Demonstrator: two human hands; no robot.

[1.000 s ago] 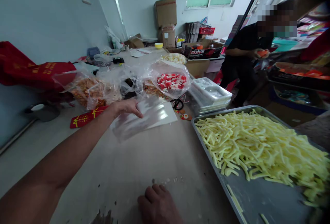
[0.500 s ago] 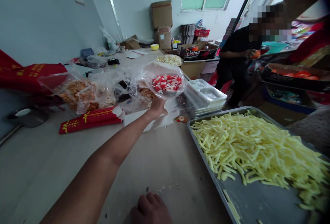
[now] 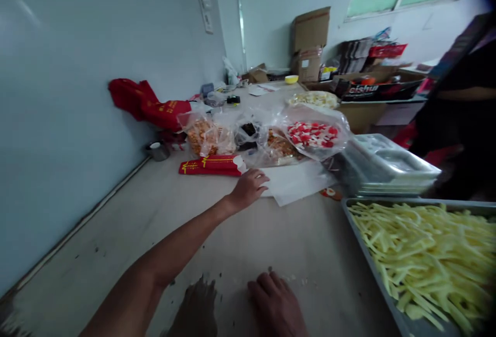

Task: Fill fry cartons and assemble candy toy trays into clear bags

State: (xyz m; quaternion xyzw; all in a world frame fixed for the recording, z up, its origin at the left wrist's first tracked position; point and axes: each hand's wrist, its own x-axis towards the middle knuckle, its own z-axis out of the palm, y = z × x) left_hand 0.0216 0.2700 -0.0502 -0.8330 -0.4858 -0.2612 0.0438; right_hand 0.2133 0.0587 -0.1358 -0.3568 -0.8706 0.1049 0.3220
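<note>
My left hand (image 3: 249, 188) reaches out over the near left edge of the flat white paper (image 3: 296, 179), thumb and fingers apart, gripping nothing visible. Just beyond it on the left lie red printed paper sleeves (image 3: 211, 165) with yellow marks. Close to me, my right hand (image 3: 278, 303) rests on the tabletop (image 3: 232, 254), its fingers curled and close together; no object shows in it. Behind the paper stands a clear plastic bag of red and white pieces (image 3: 313, 134). At the right, a metal tray (image 3: 366, 254) bears a heap of pale yellow potato strips (image 3: 430, 254).
Bags of orange-brown snack pieces (image 3: 202, 138) line the back near a red bag (image 3: 166, 113) and a metal cup (image 3: 158, 151). Stacked clear plastic trays (image 3: 391, 164) stand behind the metal tray. Farther off are cardboard boxes (image 3: 310, 42). A partly visible person (image 3: 459, 115) is at the right.
The view has turned left. My left hand has moved from the paper's far part, below the red-and-white bag, to its left edge by the sleeves. My right hand stays on the table.
</note>
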